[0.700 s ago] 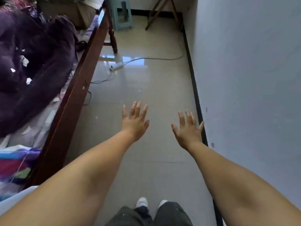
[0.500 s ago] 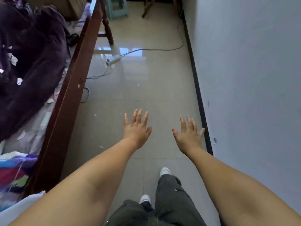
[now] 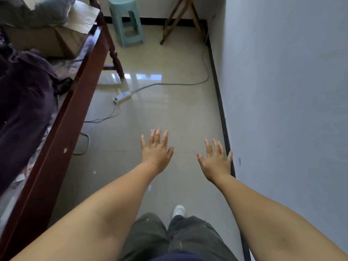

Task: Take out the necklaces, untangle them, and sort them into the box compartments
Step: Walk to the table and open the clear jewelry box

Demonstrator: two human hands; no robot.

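Observation:
No necklace and no compartment box shows in the head view. My left hand [image 3: 156,150] is stretched out in front of me over the tiled floor, palm down, fingers spread, holding nothing. My right hand [image 3: 216,161] is held out the same way a little to the right, close to the wall's dark skirting, and it is empty too. Both bare forearms reach in from the bottom corners. Below them are my dark trousers and one white shoe [image 3: 178,210].
A dark wooden bed frame [image 3: 62,132] with a purple blanket [image 3: 24,102] and a cardboard box [image 3: 47,38] runs along the left. A white power strip [image 3: 122,96] and its cable lie on the floor. A green plastic stool [image 3: 128,21] and wooden legs [image 3: 180,17] stand at the far end. A white wall [image 3: 286,110] closes the right.
The view has tilted up and moved forward along the corridor, so the stool and box have come into sight. My legs have shifted in a step. Both hands stay spread and empty.

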